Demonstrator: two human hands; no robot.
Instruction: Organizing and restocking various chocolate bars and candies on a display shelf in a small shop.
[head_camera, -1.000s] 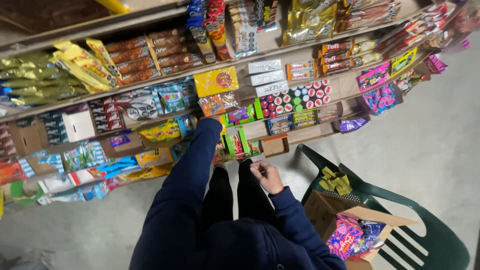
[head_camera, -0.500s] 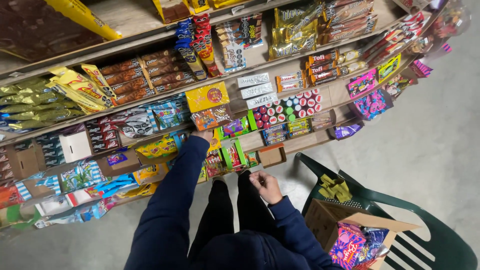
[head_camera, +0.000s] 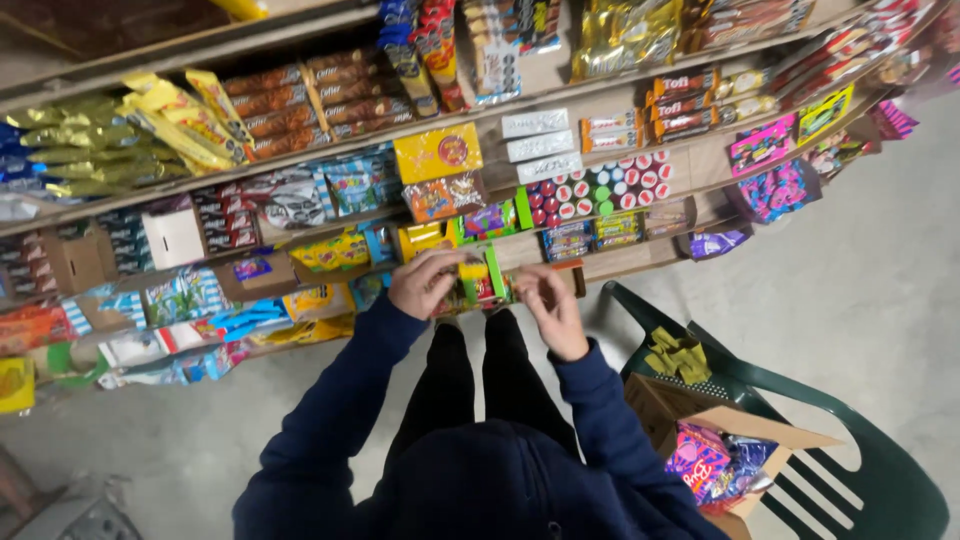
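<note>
Fingers of both the left hand and right hand grasp a small candy packet. Beside the right hand, a green chair holds a cardboard box.

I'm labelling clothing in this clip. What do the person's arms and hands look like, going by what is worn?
Both arms are covered by long dark navy sleeves of one soft, hooded top, plain and without markings, ending in snug cuffs at the wrists. The left hand and the right hand are bare: no gloves. No rings or watch can be made out.
</note>
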